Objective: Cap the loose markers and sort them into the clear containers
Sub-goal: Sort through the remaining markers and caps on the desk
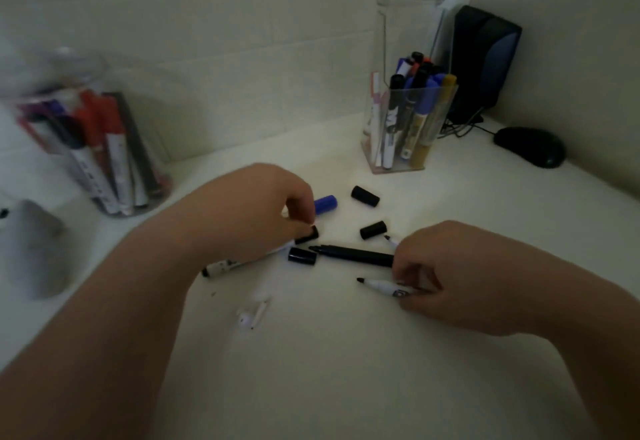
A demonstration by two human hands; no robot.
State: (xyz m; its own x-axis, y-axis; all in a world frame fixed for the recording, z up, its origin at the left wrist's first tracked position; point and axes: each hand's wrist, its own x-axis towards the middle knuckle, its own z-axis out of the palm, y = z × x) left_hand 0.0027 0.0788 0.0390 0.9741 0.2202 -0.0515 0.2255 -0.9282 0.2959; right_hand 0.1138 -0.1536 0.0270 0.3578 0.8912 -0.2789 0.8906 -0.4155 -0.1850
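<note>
Working surface: white table (346, 370); the loose pieces lie at its middle.
Containers (2): round jar (114, 148), far left; square holder (408, 128), far right. Both hold markers.
Left hand (249, 211): fingers curled, pinching a black cap (307, 234) at the end of a white marker (225, 265). Whether the cap is seated cannot be told.
Right hand (460, 277): fingers curled round a thin marker (384, 287), bare tip pointing left.
Step in hand: line cap and tip on one axis, then press straight until seated. Match the cap's colour to the barrel.
Loose markers (4): those two, a black marker (353, 255) between the hands, and one tip (390, 240) half hidden by the right hand.
Caps (5): four dark, counting the pinched one, and one blue cap (325, 204) just beyond the left hand.
</note>
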